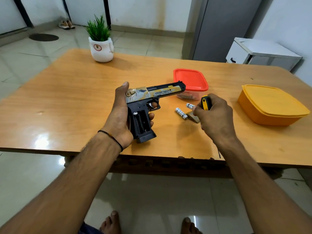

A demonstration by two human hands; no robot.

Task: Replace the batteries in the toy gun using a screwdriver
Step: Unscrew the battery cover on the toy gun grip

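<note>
My left hand [120, 115] grips the toy gun [148, 100] by its black handle, barrel pointing right above the wooden table [76, 102]. The battery compartment [141, 121] in the handle lies uncovered and looks empty. My right hand [214, 115] holds a yellow-and-black screwdriver [205, 103] in its curled fingers, while its fingertips pinch one white battery [190, 105]. A second white battery [181, 113] lies on the table beside them. The small compartment cover [193, 116] lies flat just under my right fingers.
A clear box with a red lid [190, 80] stands behind the gun's muzzle. A yellow lidded container [271, 105] is at the right. A potted plant [101, 44] stands at the table's far edge. My bare feet show below the near edge.
</note>
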